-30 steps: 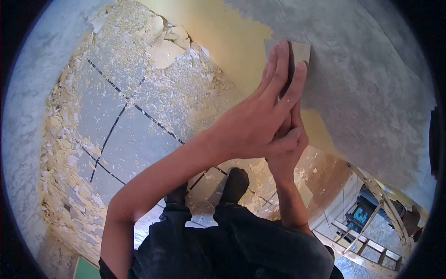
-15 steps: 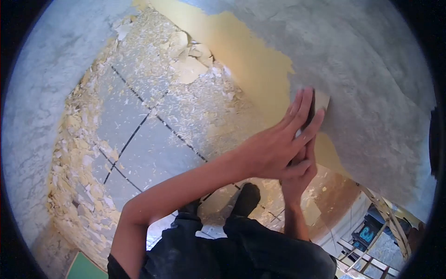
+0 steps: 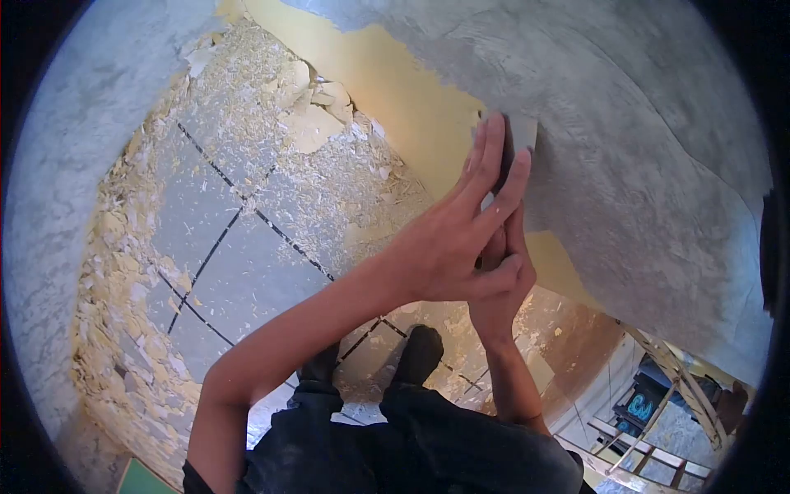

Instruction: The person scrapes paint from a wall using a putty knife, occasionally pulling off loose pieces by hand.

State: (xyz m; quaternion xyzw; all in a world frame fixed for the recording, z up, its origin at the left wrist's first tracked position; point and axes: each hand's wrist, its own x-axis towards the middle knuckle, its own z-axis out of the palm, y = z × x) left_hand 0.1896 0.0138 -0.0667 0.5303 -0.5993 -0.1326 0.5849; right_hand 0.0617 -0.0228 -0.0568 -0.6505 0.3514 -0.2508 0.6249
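Note:
A scraper (image 3: 520, 132) with a flat, pale blade and dark edge is held against the wall, where yellow paint (image 3: 420, 107) meets bare grey plaster (image 3: 609, 189). My left hand (image 3: 448, 239) lies over the tool, its fingers stretched along the blade and its thumb toward the other hand. Beneath and behind it, my right hand (image 3: 506, 300) is wrapped round the handle, which is mostly hidden by the hands.
Yellow and white paint flakes (image 3: 123, 329) cover much of the tiled floor (image 3: 239, 272). Larger peeled pieces (image 3: 317, 115) lie by the wall's foot. A wooden ladder (image 3: 683, 387) and a dark box (image 3: 638, 403) are at the lower right; a green panel (image 3: 144, 477) is at the lower left.
Both hands and the scraper have moved left and up in the view, along the edge of the yellow paint. The whole view has also shifted slightly left.

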